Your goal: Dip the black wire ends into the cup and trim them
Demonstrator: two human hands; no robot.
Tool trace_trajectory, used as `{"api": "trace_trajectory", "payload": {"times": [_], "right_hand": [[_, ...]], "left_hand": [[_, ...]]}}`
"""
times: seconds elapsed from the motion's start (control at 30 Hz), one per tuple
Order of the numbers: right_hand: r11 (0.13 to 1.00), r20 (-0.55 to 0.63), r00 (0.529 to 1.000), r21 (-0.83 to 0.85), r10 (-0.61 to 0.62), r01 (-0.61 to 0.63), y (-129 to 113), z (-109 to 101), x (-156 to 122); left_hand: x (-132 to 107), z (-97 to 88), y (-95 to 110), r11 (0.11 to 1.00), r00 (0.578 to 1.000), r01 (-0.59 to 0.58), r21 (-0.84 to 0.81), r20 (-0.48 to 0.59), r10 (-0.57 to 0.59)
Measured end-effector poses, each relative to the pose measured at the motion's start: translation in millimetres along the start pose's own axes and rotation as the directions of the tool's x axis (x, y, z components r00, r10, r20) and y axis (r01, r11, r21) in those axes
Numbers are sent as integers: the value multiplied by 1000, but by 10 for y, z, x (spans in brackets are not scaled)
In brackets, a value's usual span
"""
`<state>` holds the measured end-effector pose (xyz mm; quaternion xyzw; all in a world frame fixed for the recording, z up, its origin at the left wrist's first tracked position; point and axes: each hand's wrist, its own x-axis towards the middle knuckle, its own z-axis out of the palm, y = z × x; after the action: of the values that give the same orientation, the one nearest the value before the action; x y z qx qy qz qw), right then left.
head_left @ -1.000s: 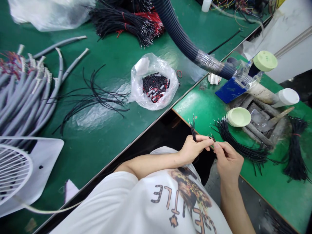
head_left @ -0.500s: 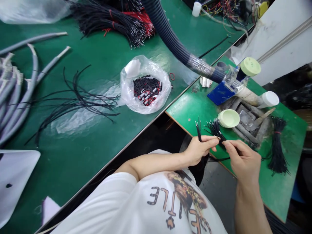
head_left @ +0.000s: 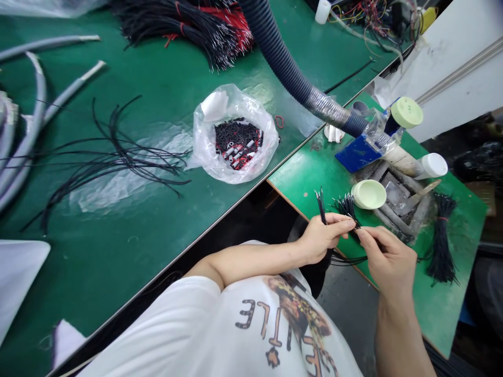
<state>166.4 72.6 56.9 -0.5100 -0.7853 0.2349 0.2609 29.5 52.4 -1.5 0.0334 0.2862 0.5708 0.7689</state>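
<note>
My left hand grips a few short black wires whose stripped tips stick up above the fingers. My right hand is right beside it, its fingertips pinching a black wire from the loose bundle of black wires that lies on the small green table. The fingertips of both hands almost touch. A pale green lid lies just behind the bundle.
A clear bag of small black and red sleeves sits on the big green bench. Loose black wires, grey cables, a corrugated hose, a tied wire bundle and a solder pot are around.
The view has swung to the right, so the white fan has left the frame. Both hands stay together over the small table, and the right hand has drawn a wire from the bundle.
</note>
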Motion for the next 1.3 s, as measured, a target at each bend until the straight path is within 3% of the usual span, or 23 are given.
{"api": "trace_trajectory", "payload": {"times": [0.2, 0.43, 0.73, 0.93, 1.3], "right_hand": [[997, 30, 999, -64, -44, 46, 32, -71, 74], [983, 45, 996, -165, -74, 80, 81, -317, 290], [968, 127, 986, -237, 111, -78, 446, -595, 805], [930, 197, 960, -345, 200, -123, 641, -526, 1113], [877, 304, 946, -478, 112, 50, 784, -322, 1324]], "left_hand": [[16, 22, -29, 999, 999, 43, -15, 28, -43], [39, -3, 15, 999, 995, 54, -1, 79, -54], [45, -198, 178, 994, 1000, -14, 106, 5, 14], [49, -260, 250, 990, 997, -80, 116, -12, 81], [58, -248, 253, 986, 998, -48, 158, -30, 54]]}}
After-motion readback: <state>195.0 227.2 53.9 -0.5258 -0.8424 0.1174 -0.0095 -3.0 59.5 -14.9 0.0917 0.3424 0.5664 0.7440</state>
